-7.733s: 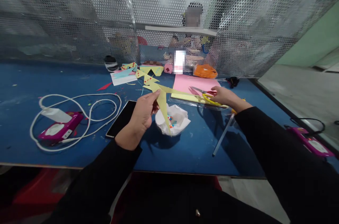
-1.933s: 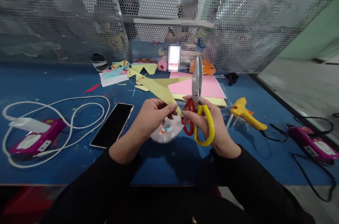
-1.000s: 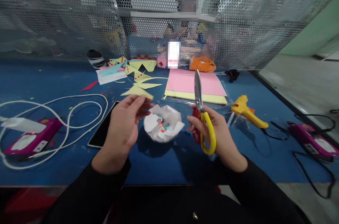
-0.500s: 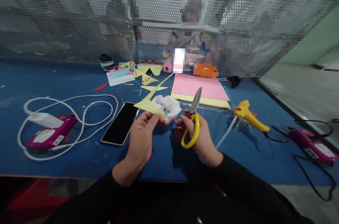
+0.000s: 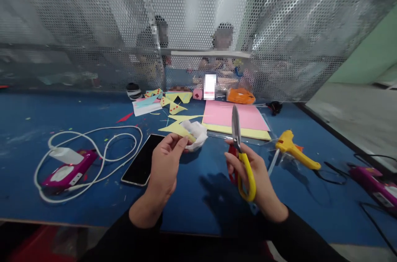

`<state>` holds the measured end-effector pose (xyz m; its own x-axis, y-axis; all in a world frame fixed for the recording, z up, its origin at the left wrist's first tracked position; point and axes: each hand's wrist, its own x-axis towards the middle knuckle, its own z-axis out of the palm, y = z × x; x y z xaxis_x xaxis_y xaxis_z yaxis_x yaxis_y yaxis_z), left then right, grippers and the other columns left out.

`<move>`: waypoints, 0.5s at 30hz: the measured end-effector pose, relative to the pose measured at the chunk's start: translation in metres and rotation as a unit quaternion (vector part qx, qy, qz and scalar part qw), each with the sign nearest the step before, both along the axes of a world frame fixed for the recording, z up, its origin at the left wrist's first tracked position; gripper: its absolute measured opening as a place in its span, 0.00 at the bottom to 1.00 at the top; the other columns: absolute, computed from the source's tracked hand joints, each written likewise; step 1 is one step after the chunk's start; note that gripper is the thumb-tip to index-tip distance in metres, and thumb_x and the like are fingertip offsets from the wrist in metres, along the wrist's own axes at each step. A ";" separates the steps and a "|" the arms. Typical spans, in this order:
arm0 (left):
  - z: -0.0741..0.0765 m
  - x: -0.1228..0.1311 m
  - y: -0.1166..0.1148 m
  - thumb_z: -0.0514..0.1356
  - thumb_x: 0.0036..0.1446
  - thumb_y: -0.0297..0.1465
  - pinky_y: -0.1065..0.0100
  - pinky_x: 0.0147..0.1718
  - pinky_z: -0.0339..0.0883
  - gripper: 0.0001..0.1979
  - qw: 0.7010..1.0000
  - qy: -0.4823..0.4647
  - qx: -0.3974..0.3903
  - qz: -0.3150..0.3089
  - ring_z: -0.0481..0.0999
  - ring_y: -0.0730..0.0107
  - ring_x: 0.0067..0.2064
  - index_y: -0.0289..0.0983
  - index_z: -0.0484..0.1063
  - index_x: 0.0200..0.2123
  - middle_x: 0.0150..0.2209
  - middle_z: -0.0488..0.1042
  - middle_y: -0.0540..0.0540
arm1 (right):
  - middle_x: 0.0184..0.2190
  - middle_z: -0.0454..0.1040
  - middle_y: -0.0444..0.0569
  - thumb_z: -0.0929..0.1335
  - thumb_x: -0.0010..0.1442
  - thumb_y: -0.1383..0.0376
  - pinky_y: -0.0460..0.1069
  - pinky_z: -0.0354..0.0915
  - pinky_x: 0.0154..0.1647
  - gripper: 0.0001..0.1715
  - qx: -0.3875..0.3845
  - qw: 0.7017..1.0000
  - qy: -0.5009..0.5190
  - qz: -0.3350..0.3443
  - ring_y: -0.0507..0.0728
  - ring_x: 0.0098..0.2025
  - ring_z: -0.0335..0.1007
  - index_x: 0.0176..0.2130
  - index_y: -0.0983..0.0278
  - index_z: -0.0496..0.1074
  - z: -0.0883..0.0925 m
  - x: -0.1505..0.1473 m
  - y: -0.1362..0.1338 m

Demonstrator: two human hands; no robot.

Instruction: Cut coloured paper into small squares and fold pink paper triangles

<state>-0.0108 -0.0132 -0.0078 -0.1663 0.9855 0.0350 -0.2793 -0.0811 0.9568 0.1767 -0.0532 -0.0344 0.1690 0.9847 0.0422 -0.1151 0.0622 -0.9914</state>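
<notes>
Between the thumb and fingers of my left hand (image 5: 167, 163) is a pointed piece of yellow paper (image 5: 175, 127), pinched at its near end. Just behind those fingertips sits a crumpled white bag (image 5: 197, 133), partly covered by the paper; its contents are hidden from this angle. My right hand (image 5: 257, 171) is closed on scissors (image 5: 247, 175) with one yellow and one red handle. Their blades point upward and look closed together. A gap of blue table lies between the two hands.
A black phone (image 5: 143, 162) lies left of my left hand, beside a purple power strip (image 5: 70, 171) and looped white cable (image 5: 102, 146). To the right rests a yellow glue gun (image 5: 293, 148). Pink sheets (image 5: 232, 114) lie behind, before a perforated metal screen (image 5: 198, 14).
My right hand has moved right with the scissors, away from the left hand. My left hand still pinches the yellow paper, now lying flatter across the bag. The view has tilted upward.
</notes>
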 end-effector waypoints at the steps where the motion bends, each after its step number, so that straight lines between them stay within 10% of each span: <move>1: 0.001 0.002 0.001 0.71 0.48 0.35 0.72 0.35 0.69 0.10 1.000 -0.004 0.004 -0.003 0.76 0.71 0.35 0.35 0.77 0.29 0.30 0.79 0.49 | 0.16 0.67 0.37 0.79 0.49 0.52 0.47 0.59 0.16 0.30 0.003 1.000 -0.009 0.006 0.51 0.17 0.62 0.48 0.62 0.75 0.000 0.006 -0.001; 8: -0.018 0.022 0.004 0.69 0.51 0.37 0.67 0.38 0.68 0.11 0.981 0.081 -0.042 -0.171 0.75 0.68 0.32 0.36 0.78 0.26 0.27 0.79 0.46 | 0.27 0.78 0.48 0.70 0.59 0.43 0.49 0.67 0.24 0.32 0.053 0.995 -0.069 0.047 0.58 0.29 0.74 0.54 0.59 0.72 -0.009 0.035 0.001; 15: -0.015 0.021 0.010 0.66 0.53 0.36 0.69 0.32 0.64 0.08 0.979 0.147 -0.039 -0.136 0.72 0.69 0.31 0.37 0.78 0.27 0.28 0.78 0.47 | 0.27 0.75 0.46 0.71 0.60 0.46 0.49 0.67 0.26 0.29 0.025 0.996 -0.067 0.057 0.58 0.30 0.75 0.54 0.60 0.73 -0.005 0.032 -0.006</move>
